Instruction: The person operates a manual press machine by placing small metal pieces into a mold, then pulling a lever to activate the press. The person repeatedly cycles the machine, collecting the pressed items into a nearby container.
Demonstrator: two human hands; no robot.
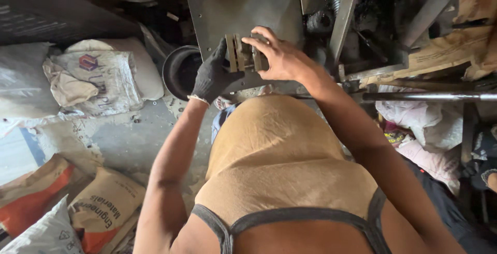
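Against the grey metal panel [243, 5]: clamped a stack of tan slotted blocks [242, 53] between gloved left hand [211, 78] and bare right hand [279, 57], apparently squaring the pieces.

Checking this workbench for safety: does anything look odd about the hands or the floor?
Only the left hand wears a dark glove; the right hand is bare, both gripping the slotted metal block. Crumpled sacks lie strewn on the floor.
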